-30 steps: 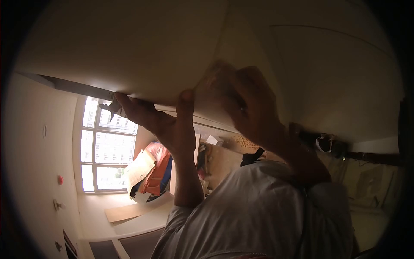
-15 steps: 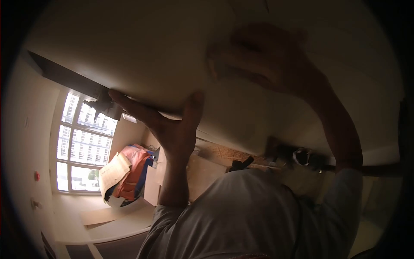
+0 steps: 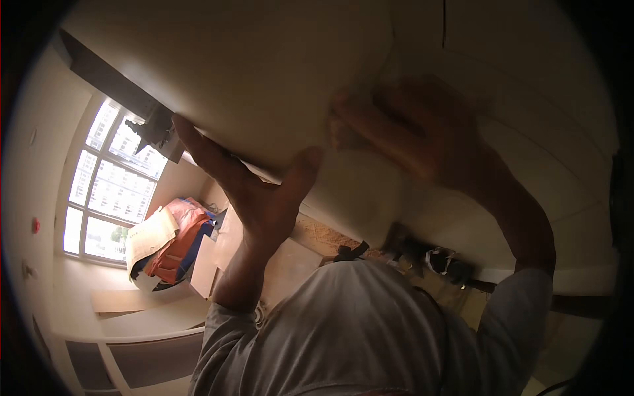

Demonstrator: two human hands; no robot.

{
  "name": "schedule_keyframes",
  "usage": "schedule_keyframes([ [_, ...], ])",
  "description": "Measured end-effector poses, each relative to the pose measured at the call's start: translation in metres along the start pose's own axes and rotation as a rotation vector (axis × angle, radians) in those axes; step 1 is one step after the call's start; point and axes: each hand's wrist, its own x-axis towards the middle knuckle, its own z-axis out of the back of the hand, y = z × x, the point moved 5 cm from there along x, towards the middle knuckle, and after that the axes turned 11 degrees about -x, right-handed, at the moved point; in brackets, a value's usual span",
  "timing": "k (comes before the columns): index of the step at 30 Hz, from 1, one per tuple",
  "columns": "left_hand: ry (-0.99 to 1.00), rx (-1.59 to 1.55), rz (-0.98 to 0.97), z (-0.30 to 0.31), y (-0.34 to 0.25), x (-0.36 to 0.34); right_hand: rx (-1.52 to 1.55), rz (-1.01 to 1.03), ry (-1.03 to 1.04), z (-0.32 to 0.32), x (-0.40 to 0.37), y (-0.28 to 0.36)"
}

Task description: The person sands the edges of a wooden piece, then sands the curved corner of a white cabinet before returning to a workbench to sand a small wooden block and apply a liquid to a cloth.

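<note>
The upper part of the view is filled by a broad pale panel [image 3: 264, 79], its lower edge slanted down from left to right. Below it, a grey shirt [image 3: 356, 330] is seen from above. At the left, daylight is let in by a gridded window [image 3: 119, 178], and an orange bundle [image 3: 188, 247] is seen near it, partly covered by a sheet of cardboard [image 3: 150, 236]. At the panel's surface the right hand [image 3: 422, 132] is seen with its fingers bent (blurred and dim, so whether anything is gripped cannot be told). The left hand [image 3: 261, 198] is opened wide, thumb and fingers spread along the panel's lower edge. Near its fingertips a jagged dark piece [image 3: 155, 129] is outlined against the window
</note>
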Motion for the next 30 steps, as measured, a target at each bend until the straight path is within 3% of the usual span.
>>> schedule_keyframes([
  [2, -0.014, 0.038, 0.001, -0.001, 0.002, 0.002, -0.073, 0.087, -0.013, 0.012, 0.006, -0.003],
  [7, 0.003, -0.094, -0.012, -0.002, 0.007, 0.001, 0.138, -0.069, 0.103, 0.005, 0.004, -0.024],
  [11, -0.018, -0.049, 0.001, -0.002, 0.003, 0.002, 0.154, -0.057, 0.199, 0.003, 0.012, -0.030],
  [13, 0.001, 0.133, -0.084, -0.003, -0.003, 0.000, 0.218, -0.041, 0.388, 0.003, 0.017, -0.028],
  [16, -0.046, 0.004, -0.095, -0.006, 0.007, -0.001, 0.235, 0.066, 0.315, 0.007, 0.025, -0.029],
  [19, -0.050, -0.130, -0.141, -0.010, 0.008, -0.001, 0.284, 0.064, 0.401, 0.001, 0.026, -0.032],
  [26, 0.025, -0.095, -0.208, -0.001, 0.011, 0.006, 0.382, 0.091, 0.422, 0.004, 0.043, -0.017],
  [30, 0.042, -0.043, -0.199, 0.001, 0.009, 0.005, 0.210, 0.053, 0.499, 0.012, 0.043, -0.008],
])
